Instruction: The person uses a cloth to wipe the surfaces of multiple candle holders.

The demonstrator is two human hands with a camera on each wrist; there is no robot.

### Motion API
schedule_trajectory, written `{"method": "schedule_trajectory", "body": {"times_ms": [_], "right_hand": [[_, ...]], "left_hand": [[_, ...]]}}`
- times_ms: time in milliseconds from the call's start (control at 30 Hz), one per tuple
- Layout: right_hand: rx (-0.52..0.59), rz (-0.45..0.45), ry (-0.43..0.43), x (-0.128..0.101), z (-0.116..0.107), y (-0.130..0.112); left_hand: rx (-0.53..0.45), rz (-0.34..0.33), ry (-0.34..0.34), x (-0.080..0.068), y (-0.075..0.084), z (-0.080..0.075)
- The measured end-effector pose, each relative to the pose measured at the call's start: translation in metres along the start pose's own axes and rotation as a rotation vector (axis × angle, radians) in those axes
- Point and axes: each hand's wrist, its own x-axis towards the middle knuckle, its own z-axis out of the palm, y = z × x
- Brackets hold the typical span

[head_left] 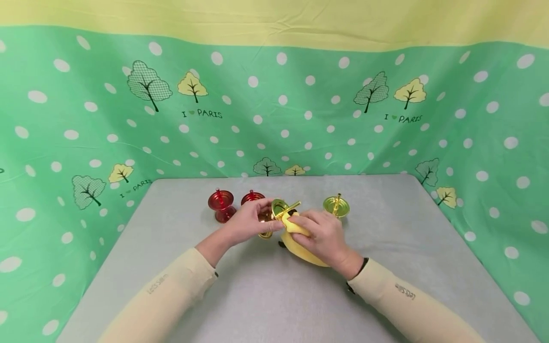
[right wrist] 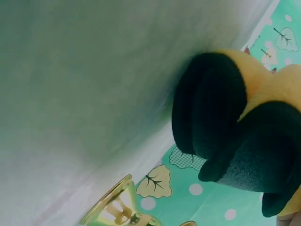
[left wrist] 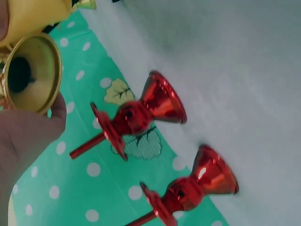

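Hands over desk (head_left: pixel 386 286): left hand (head_left: pixel 246 221) grips gold candlestick (head_left: pixel 279 212); right hand (head_left: pixel 323 236) grips yellow cloth (head_left: pixel 300 250) against it.

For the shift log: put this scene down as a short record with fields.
left hand: left hand grips the gold candlestick, tilted above the table
right hand: right hand holds a yellow cloth against that candlestick
standing gold candlestick: gold candlestick on the table, upright, right of the hands
red candlesticks: two red candlesticks, upright, left of the hands
surface: grey table
backdrop: green dotted cloth
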Motion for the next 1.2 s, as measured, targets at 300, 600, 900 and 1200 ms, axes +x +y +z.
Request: {"method": "schedule_trajectory", "body": {"times_ms": [300,600,900,1200], "right_hand": [[0.06,-0.108,-0.011,0.004,-0.003,0.0],[-0.009,-0.048,0.068,0.007,-0.003,-0.003],[-0.144,-0.011,0.041,0.007,-0.005,-0.012],[-0.063,-0.153,0.078,0.013,-0.007,-0.013]], "left_hand": [[-0.224,-0.015,-0.272,-0.006,-0.01,-0.02],[-0.13,0.007,-0.063,-0.002,-0.01,-0.009],[0.032,0.048,0.068,-0.005,-0.005,0.01],[-0.14,0.075,-0.18,-0.01,-0.008,-0.009]]}}
